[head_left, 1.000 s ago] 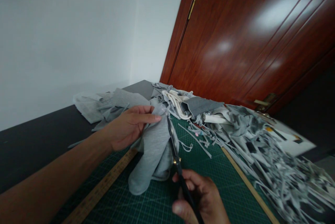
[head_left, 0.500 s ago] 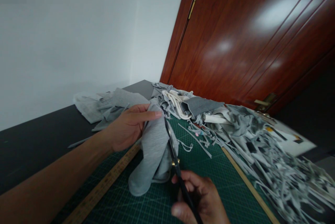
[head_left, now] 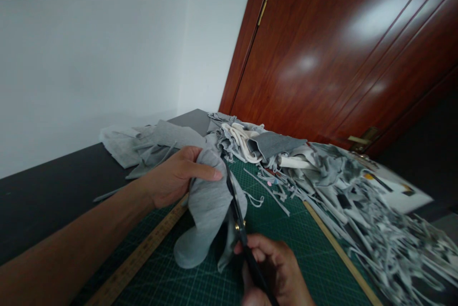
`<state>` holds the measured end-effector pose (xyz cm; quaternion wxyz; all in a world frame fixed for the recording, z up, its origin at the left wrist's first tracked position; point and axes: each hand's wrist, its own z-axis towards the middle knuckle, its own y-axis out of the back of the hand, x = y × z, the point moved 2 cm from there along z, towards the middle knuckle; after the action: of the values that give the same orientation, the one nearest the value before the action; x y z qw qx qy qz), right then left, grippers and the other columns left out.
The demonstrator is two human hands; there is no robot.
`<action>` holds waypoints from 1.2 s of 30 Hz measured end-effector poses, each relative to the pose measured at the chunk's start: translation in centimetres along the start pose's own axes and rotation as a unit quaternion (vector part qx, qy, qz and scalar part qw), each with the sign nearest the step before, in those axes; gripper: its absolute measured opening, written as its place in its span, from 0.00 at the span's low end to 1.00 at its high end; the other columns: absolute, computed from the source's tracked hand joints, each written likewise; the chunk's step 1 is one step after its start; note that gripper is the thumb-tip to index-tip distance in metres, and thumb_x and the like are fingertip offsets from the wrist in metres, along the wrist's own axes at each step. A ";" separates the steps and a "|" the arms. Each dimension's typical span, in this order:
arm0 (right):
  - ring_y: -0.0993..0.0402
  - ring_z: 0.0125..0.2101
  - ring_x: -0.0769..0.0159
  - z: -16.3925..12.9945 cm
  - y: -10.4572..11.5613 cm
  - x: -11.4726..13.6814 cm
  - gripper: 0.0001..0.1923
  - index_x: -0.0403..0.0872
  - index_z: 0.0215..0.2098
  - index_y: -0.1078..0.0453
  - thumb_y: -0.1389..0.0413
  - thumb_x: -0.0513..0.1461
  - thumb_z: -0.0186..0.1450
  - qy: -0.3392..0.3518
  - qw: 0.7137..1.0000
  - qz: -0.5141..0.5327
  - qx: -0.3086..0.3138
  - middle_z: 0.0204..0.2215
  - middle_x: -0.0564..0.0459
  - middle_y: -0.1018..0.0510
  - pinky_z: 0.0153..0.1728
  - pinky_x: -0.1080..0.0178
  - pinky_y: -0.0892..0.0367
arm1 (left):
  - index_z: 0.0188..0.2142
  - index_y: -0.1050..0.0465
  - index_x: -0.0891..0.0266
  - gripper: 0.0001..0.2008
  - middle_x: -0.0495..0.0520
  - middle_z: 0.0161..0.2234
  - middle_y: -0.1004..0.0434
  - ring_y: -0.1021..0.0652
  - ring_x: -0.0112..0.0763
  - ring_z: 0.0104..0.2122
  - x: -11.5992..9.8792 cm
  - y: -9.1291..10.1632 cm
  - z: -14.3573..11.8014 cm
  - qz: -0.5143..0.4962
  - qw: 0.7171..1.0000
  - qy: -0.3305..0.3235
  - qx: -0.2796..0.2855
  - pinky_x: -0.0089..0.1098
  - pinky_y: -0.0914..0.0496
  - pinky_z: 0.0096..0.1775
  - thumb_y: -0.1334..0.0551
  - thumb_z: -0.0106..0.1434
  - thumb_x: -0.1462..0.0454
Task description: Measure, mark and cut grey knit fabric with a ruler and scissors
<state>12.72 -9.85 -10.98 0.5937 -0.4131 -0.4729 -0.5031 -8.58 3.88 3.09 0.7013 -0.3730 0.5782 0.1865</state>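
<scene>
A piece of light grey fabric (head_left: 209, 201) hangs from my left hand (head_left: 182, 172), its thumb pressed on the near face and the other fingers behind. The lower end droops down to the green cutting mat (head_left: 279, 258). My right hand (head_left: 272, 268) is closed round the handles of black scissors (head_left: 236, 206) with a gold-coloured pivot. The blades point away from me and lie at the right edge of the fabric, between its two layers as far as I can see. How far apart the blades are, I cannot tell.
Wooden rulers (head_left: 143, 258) (head_left: 339, 253) lie on the mat at left and right. Heaped grey fabric strips (head_left: 386, 229) cover the right side, with folded cloth (head_left: 275, 144) behind. More grey cloth (head_left: 157, 139) lies at back left, by the white wall. A brown door (head_left: 315, 48) stands behind.
My left thumb has moved down the fabric, and the cloth bunches more beneath it. The lower flap on the right hangs further apart. The scissors stay almost in place.
</scene>
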 end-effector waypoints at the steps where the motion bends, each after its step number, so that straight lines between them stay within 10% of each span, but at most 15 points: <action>1: 0.44 0.16 0.74 0.0 0.1 -0.2 0.35 0.48 0.47 0.21 0.21 0.59 0.50 -0.006 1.000 0.005 -0.007 0.18 0.62 0.30 0.19 0.67 0.52 | 0.32 0.17 0.68 0.12 0.57 0.30 0.13 0.16 0.38 0.31 0.1 0.0 0.0 0.004 1.000 0.006 0.000 0.33 0.23 0.37 0.21 0.49 0.64; 15: 0.41 0.20 0.71 -0.6 0.0 1.1 0.44 0.49 0.57 0.23 0.23 0.63 0.51 -0.015 1.000 0.009 -0.009 0.21 0.62 0.30 0.24 0.66 0.45 | 0.34 0.14 0.66 0.13 0.56 0.31 0.12 0.15 0.38 0.32 0.4 -0.1 0.1 0.025 0.999 0.020 -0.007 0.32 0.21 0.38 0.21 0.48 0.64; 36: 0.50 0.18 0.74 -0.5 0.3 1.2 0.32 0.47 0.50 0.22 0.26 0.59 0.58 0.014 0.998 -0.058 -0.011 0.19 0.65 0.40 0.21 0.67 0.51 | 0.35 0.12 0.66 0.15 0.60 0.35 0.10 0.14 0.38 0.32 0.5 0.2 0.2 0.033 0.999 0.036 0.008 0.32 0.20 0.39 0.20 0.46 0.65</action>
<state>13.18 -10.52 -9.94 0.5655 -0.3846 -0.4825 -0.5473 -8.49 4.10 2.58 0.6763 -0.3549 0.6165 0.1914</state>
